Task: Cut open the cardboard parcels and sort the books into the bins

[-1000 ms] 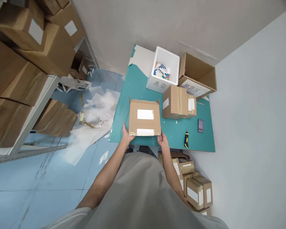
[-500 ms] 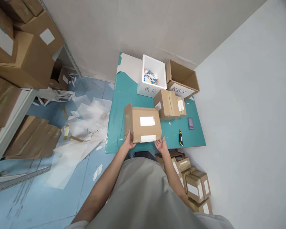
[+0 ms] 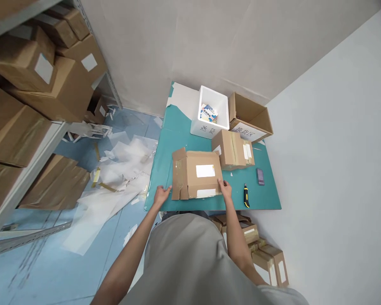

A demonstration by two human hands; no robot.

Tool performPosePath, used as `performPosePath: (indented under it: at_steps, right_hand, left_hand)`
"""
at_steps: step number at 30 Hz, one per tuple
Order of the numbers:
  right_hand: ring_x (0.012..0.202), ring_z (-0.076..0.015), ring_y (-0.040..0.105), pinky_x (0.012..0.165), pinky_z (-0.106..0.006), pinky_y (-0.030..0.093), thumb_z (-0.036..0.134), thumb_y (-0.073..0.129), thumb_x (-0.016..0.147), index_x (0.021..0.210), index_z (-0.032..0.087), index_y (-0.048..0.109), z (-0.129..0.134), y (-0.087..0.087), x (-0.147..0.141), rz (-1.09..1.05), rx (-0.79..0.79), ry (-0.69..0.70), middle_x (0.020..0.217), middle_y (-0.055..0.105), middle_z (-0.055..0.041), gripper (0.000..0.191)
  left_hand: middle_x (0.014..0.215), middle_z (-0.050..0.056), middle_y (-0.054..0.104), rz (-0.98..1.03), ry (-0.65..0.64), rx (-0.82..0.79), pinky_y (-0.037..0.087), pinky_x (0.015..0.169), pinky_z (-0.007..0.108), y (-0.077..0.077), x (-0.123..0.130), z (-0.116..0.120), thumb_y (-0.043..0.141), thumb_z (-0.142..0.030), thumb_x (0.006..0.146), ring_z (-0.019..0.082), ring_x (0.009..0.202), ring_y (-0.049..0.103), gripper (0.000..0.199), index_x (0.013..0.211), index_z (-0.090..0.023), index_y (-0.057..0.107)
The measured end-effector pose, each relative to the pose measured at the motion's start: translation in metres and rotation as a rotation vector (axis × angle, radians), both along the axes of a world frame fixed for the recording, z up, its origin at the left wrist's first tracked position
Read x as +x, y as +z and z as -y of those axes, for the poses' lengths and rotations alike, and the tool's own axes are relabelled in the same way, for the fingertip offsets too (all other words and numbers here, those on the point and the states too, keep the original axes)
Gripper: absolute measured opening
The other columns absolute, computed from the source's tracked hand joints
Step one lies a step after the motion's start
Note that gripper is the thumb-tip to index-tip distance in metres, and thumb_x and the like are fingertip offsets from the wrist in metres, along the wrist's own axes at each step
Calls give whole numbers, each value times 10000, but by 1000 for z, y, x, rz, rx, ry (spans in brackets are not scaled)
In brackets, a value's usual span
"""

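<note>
A cardboard box [image 3: 195, 186] with white labels lies on the green table, its left end flap spread outward. My right hand [image 3: 226, 189] grips the box's right edge near the front corner, thumb on the top face. Just left of the flap is my left hand [image 3: 161, 195], apart from the box or barely at its edge, fingers extended and holding nothing. To the right on the table lie a black and yellow utility knife [image 3: 246, 197] and a small dark purple pack [image 3: 260, 176].
Behind the box stand closed cartons [image 3: 231, 148], a white foam box [image 3: 209, 127] holding booklets, and an open cardboard box [image 3: 252, 114]. At left, a shelf [image 3: 55, 131] bears cartons, with crumpled white wrapping [image 3: 123, 165] on the floor. More cartons [image 3: 268, 262] are stacked below the table's right side.
The box now rests flat, with its left flap folded further out. My left hand has let go and moved left; my right hand has shifted up to its right edge. The view has turned slightly.
</note>
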State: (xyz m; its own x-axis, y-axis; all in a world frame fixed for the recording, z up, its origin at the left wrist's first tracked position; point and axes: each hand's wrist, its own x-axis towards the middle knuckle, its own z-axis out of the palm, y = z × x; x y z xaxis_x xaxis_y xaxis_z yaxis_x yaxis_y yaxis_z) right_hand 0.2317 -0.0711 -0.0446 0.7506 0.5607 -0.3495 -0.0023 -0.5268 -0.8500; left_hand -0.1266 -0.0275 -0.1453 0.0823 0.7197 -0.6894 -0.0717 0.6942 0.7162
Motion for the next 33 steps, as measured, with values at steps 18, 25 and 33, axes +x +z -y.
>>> performPosePath:
  at_steps: [18,25,33]
  right_hand:
    - [1183,-332,744,1017,-470,608,497,944,685,1206,236,752,-38,105,22,-229,214,523,1303,776,-124,614]
    - [1158,-336,745,995,-454,608,527,954,679,1137,248,761,-54,98,31,-277,162,677,1271,786,-118,570]
    - [1117,-359,736,915,-447,593,565,921,713,1144,198,778,-43,72,59,-317,-8,966,1257,793,-135,584]
  left_hand:
    - [1167,140,792,369,265,102,591,989,405,48,3,2,917,-546,737,312,1117,757,578,1164,-202,733]
    - [1191,115,797,184,540,158,580,1045,408,74,-3,55,976,-499,635,287,1136,751,691,1209,-197,737]
    - [1247,142,780,53,723,45,598,1008,402,72,32,154,980,-480,641,295,1122,753,720,1248,-184,730]
